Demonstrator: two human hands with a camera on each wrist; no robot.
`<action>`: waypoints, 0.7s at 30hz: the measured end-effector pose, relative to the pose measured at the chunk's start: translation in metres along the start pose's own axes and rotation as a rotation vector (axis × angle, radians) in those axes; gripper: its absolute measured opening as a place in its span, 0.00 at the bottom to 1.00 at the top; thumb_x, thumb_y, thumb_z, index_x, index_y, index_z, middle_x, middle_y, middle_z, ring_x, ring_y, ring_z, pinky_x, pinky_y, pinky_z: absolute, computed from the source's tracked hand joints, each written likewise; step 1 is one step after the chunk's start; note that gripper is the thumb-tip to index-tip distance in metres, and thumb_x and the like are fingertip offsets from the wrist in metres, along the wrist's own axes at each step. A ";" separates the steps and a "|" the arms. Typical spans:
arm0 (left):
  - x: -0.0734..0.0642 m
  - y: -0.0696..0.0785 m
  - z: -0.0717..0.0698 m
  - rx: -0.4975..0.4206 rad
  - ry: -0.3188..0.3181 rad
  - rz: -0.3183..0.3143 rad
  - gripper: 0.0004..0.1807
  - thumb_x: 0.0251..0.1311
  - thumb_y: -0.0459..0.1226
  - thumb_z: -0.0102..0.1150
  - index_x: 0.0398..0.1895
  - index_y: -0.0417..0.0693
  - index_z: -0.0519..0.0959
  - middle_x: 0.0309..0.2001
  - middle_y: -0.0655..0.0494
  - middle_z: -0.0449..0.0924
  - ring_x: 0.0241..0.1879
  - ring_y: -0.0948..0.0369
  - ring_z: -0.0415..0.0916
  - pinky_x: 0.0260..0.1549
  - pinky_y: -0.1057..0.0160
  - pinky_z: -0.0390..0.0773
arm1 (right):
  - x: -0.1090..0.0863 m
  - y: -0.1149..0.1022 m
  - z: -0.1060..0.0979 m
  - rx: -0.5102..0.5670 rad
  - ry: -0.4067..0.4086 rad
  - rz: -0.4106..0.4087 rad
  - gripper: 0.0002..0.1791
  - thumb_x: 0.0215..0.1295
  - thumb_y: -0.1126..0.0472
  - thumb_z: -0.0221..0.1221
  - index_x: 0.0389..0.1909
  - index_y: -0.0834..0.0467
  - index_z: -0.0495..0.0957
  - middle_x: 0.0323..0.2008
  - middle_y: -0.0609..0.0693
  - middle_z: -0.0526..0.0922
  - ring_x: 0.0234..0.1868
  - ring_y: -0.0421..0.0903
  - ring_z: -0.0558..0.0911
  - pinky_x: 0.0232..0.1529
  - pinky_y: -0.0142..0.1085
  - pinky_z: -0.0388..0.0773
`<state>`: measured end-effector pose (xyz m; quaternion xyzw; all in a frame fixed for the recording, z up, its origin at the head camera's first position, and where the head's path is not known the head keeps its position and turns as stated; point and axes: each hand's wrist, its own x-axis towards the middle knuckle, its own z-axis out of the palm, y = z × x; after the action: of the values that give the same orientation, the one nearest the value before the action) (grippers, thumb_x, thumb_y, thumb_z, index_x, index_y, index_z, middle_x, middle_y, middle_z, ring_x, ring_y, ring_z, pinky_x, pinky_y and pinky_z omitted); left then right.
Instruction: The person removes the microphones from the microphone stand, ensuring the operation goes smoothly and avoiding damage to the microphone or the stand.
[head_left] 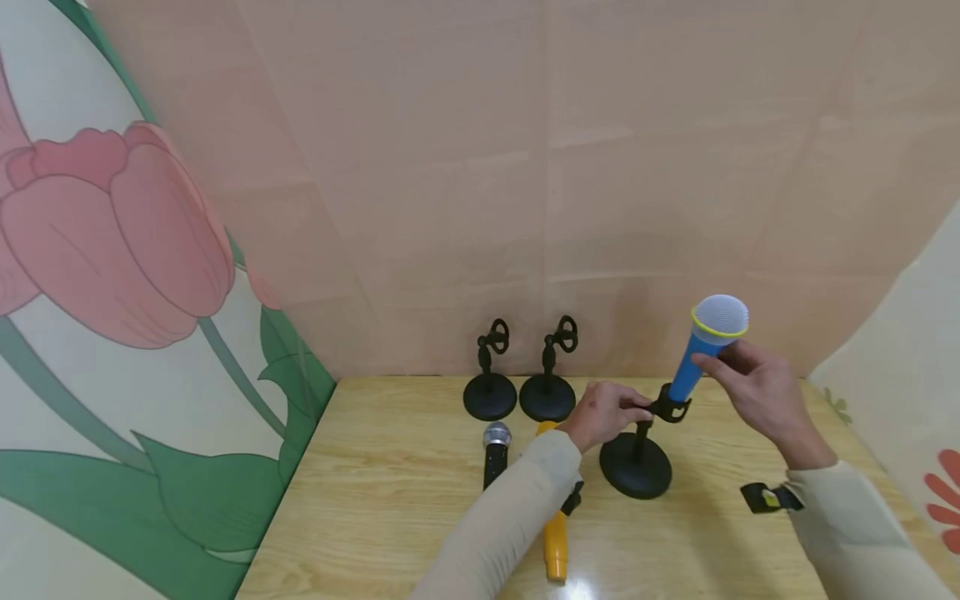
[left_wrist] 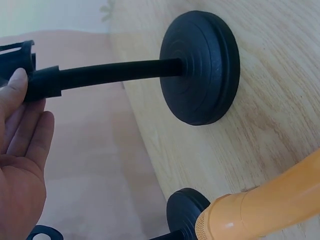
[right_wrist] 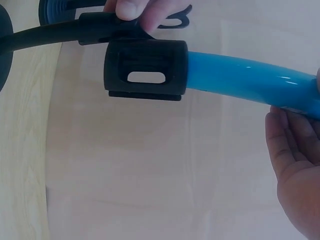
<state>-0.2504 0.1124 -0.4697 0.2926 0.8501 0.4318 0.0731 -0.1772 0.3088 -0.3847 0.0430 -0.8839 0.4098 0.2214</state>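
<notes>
My right hand (head_left: 767, 398) pinches a blue toy microphone (head_left: 692, 365) with a white head and a yellow ring. The microphone leans to the right, its lower end in the black clip (right_wrist: 114, 65) of a desk microphone stand (head_left: 636, 468). With thumb and fingers, my left hand (head_left: 602, 412) grips the stand at the joint beside the clip. The stand's round base (left_wrist: 200, 70) is on the table. In the right wrist view the blue handle (right_wrist: 240, 75) enters the clip; the microphone's head is out of that view.
Two more black stands, a left one (head_left: 490, 397) and a right one (head_left: 548, 397), stand at the table's back edge. A black microphone (head_left: 496, 458) with a silver head and an orange microphone (head_left: 555, 550) lie on the wooden table (head_left: 360, 500), both partly hidden by my left arm.
</notes>
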 end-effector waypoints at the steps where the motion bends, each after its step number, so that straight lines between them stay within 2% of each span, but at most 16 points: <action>1: 0.001 0.000 0.000 0.002 0.000 0.006 0.13 0.59 0.42 0.68 0.47 0.58 0.89 0.36 0.74 0.86 0.35 0.79 0.77 0.37 0.80 0.76 | 0.000 0.000 -0.001 -0.001 0.000 0.003 0.21 0.71 0.55 0.61 0.52 0.70 0.79 0.45 0.69 0.83 0.34 0.20 0.76 0.34 0.17 0.72; 9: 0.006 -0.005 0.001 -0.007 0.023 0.009 0.13 0.59 0.41 0.67 0.47 0.57 0.89 0.38 0.72 0.86 0.34 0.79 0.77 0.37 0.80 0.76 | 0.002 -0.003 -0.008 -0.009 -0.016 0.032 0.24 0.72 0.54 0.61 0.55 0.71 0.77 0.49 0.73 0.81 0.36 0.17 0.73 0.33 0.17 0.71; 15: 0.013 -0.009 -0.003 0.030 0.054 0.002 0.12 0.60 0.41 0.68 0.46 0.57 0.89 0.37 0.71 0.86 0.35 0.78 0.77 0.41 0.79 0.74 | -0.001 -0.005 -0.009 -0.011 -0.023 0.007 0.23 0.70 0.56 0.63 0.54 0.72 0.78 0.48 0.72 0.81 0.37 0.16 0.72 0.34 0.15 0.70; 21: 0.021 -0.015 -0.009 0.025 0.063 -0.010 0.12 0.59 0.41 0.69 0.46 0.55 0.89 0.37 0.69 0.86 0.35 0.76 0.77 0.36 0.78 0.76 | -0.006 -0.001 -0.002 0.005 -0.036 -0.020 0.20 0.68 0.58 0.65 0.52 0.70 0.80 0.47 0.70 0.83 0.38 0.18 0.74 0.35 0.16 0.72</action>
<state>-0.2773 0.1112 -0.4731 0.2752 0.8588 0.4298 0.0447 -0.1705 0.3089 -0.3849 0.0595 -0.8862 0.4088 0.2096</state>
